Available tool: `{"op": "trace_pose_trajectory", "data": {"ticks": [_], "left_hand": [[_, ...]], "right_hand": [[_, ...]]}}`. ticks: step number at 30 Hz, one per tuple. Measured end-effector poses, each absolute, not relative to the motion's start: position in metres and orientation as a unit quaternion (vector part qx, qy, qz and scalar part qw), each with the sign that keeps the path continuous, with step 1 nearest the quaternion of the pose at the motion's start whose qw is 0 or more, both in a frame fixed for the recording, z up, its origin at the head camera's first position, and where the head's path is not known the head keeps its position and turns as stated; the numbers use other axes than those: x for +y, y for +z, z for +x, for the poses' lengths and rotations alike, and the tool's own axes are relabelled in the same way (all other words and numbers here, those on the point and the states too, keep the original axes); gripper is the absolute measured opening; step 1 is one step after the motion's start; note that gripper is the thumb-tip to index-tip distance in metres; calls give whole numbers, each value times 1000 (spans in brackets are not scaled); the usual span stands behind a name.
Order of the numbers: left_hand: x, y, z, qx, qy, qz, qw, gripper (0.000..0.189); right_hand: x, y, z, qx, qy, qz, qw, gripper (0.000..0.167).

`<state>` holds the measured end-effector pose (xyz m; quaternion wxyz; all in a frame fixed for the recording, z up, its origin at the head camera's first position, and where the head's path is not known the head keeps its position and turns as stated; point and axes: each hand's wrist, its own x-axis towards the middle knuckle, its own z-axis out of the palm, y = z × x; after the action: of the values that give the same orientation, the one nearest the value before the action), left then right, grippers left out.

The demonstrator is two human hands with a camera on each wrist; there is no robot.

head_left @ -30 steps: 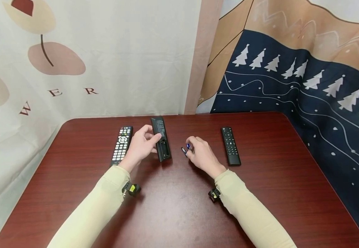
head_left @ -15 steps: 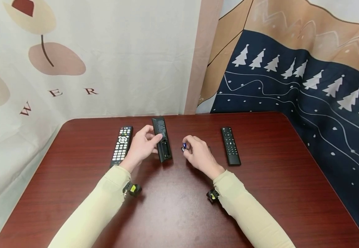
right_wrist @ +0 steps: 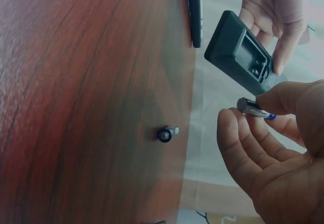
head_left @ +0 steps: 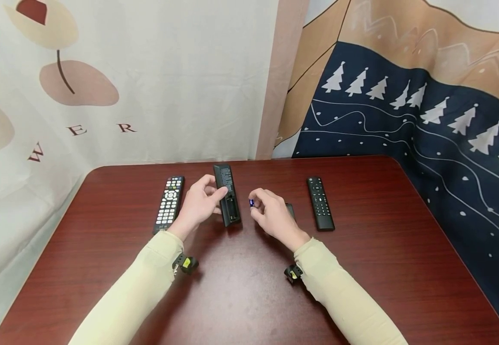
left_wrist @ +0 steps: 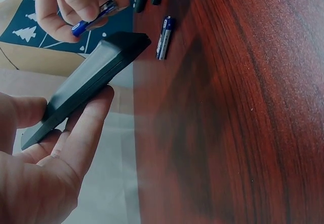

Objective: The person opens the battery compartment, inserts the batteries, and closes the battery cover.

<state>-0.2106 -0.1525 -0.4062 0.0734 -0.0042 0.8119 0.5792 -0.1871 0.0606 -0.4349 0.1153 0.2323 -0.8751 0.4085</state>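
In the head view my left hand (head_left: 199, 203) grips a black remote control (head_left: 228, 195), tilted with its back up. The remote's battery compartment (right_wrist: 253, 57) is uncovered, and no battery shows in it in the right wrist view. My right hand (head_left: 275, 215) is a short way to the right, pinching a blue-and-silver battery (left_wrist: 96, 19) between thumb and fingers, apart from the remote. A second battery (left_wrist: 165, 37) lies on the table beneath the hands; the right wrist view shows it end-on. In the head view the right hand appears to hide it.
A black remote with white buttons (head_left: 170, 201) lies left of my left hand. Another slim black remote (head_left: 320, 203) lies to the right. A small dark flat piece (head_left: 290, 210) shows partly behind my right hand. The brown table (head_left: 249, 297) meets hanging cloths at its back edge.
My right hand has shifted left towards the remote with the battery, uncovering part of the small dark piece behind it. My left hand and its remote have drifted slightly right.
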Motion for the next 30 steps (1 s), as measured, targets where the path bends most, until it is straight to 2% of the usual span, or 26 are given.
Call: {"op": "trace_pose_trajectory", "data": {"ticks": [30], "left_hand": [[-147,-409,-211,809,583,2,78,27]], "right_hand": [[47,-435,-185,-858,439,240,117,16]]}}
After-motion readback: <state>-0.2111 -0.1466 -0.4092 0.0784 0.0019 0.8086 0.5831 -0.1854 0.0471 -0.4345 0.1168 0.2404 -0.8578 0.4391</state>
